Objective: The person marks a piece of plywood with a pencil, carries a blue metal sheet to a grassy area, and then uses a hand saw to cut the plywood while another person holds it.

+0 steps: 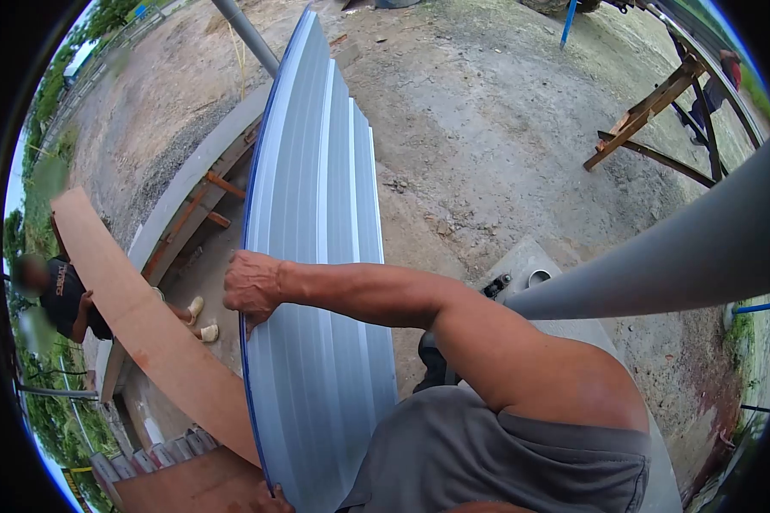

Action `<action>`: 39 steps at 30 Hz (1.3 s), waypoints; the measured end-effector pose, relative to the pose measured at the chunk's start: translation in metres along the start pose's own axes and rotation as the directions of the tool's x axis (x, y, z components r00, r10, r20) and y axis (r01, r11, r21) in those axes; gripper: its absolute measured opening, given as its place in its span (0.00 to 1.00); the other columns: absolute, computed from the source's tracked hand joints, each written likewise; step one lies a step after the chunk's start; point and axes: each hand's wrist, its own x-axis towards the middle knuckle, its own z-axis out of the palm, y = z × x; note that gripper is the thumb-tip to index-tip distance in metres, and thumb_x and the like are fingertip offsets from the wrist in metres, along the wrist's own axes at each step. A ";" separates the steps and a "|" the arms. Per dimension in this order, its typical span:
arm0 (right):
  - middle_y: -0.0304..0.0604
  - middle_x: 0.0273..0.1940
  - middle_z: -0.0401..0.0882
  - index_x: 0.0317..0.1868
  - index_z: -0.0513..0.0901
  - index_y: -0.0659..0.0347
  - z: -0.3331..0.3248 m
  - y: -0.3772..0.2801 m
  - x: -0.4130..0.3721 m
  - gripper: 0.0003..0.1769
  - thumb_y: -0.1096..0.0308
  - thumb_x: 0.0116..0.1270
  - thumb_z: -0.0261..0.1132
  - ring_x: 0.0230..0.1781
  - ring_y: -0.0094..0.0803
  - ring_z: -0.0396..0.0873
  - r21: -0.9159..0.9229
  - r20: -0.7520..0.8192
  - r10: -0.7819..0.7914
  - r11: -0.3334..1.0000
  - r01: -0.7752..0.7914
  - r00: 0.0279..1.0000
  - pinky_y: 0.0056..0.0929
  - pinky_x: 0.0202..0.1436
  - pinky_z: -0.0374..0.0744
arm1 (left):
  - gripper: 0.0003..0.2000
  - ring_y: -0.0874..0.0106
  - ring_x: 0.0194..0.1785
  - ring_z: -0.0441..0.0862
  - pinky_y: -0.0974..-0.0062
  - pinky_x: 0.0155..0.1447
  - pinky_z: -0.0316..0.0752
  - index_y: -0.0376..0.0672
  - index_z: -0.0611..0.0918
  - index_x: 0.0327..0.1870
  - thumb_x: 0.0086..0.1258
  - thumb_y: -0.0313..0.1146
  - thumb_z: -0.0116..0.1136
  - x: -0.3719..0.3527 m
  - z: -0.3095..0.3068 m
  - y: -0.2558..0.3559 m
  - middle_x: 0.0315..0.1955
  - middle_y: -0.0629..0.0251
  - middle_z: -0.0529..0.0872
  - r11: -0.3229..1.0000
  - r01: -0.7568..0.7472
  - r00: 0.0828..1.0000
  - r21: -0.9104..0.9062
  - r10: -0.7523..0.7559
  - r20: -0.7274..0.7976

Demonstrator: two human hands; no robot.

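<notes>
A long ribbed metal roofing sheet [304,197] with a blue edge stands before me, running from the bottom of the view away toward the top. My right arm reaches across it, and my right hand [253,289] is closed over the blue left edge, thumb pointing down along the side. Lower down, at the bottom of the view, my left hand [272,498] grips the same edge, with only its fingers showing. The near end of the sheet lies beside my grey clothing [488,453].
At left, another person [73,295] holds a long brown board [145,321] that reaches the sheet's edge. Behind it runs a concrete ledge [192,171]. A thick grey pole [659,248] crosses at right, near a metal cup [539,278]. A wooden frame [646,115] stands farther off.
</notes>
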 end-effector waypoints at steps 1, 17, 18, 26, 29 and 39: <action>0.45 0.20 0.80 0.20 0.84 0.57 -0.002 0.034 0.002 0.28 0.37 0.39 0.72 0.28 0.46 0.82 -0.011 -0.006 0.003 1.000 -0.003 1.000 0.41 0.33 0.77 | 0.12 0.45 0.29 0.76 0.53 0.32 0.69 0.35 0.79 0.31 0.69 0.34 0.48 0.035 0.000 0.009 0.25 0.44 0.80 1.000 0.019 1.000 -0.020 -0.018 0.009; 0.42 0.21 0.80 0.19 0.82 0.57 -0.087 0.546 -0.002 0.29 0.36 0.42 0.70 0.29 0.44 0.81 -0.099 0.037 0.175 0.980 -0.171 0.984 0.39 0.37 0.75 | 0.10 0.43 0.27 0.74 0.51 0.31 0.66 0.36 0.78 0.30 0.64 0.33 0.47 0.527 -0.003 0.185 0.21 0.42 0.77 0.946 -0.248 0.969 0.208 0.239 0.066; 0.42 0.21 0.80 0.19 0.82 0.57 -0.093 0.582 -0.004 0.29 0.36 0.42 0.70 0.29 0.44 0.81 -0.101 0.030 0.174 0.980 -0.170 0.984 0.39 0.37 0.75 | 0.10 0.42 0.27 0.74 0.50 0.32 0.66 0.36 0.78 0.31 0.64 0.33 0.47 0.559 0.007 0.192 0.22 0.42 0.78 0.935 -0.241 0.971 0.261 0.234 0.058; 0.44 0.20 0.80 0.19 0.83 0.57 -0.127 0.867 -0.023 0.32 0.31 0.40 0.70 0.27 0.45 0.82 -0.141 -0.081 0.152 0.977 -0.162 0.985 0.41 0.30 0.75 | 0.06 0.49 0.30 0.79 0.55 0.33 0.68 0.36 0.76 0.33 0.67 0.29 0.55 0.805 0.033 0.324 0.24 0.48 0.79 0.933 -0.282 0.954 0.223 0.298 -0.042; 0.44 0.19 0.80 0.19 0.83 0.56 -0.168 0.964 -0.034 0.32 0.31 0.40 0.70 0.26 0.45 0.82 -0.167 -0.070 0.155 0.972 -0.165 0.985 0.42 0.29 0.75 | 0.05 0.50 0.27 0.77 0.54 0.32 0.66 0.37 0.76 0.31 0.67 0.27 0.55 0.878 -0.008 0.463 0.23 0.49 0.79 0.920 -0.324 0.939 0.219 0.341 -0.045; 0.44 0.20 0.80 0.19 0.83 0.56 -0.271 1.289 -0.076 0.32 0.31 0.40 0.70 0.27 0.46 0.81 -0.104 0.023 0.183 0.978 -0.180 0.983 0.43 0.29 0.75 | 0.11 0.42 0.31 0.77 0.50 0.35 0.70 0.36 0.81 0.38 0.66 0.32 0.47 1.090 -0.017 0.733 0.26 0.40 0.80 0.984 -0.107 0.994 0.142 0.112 -0.023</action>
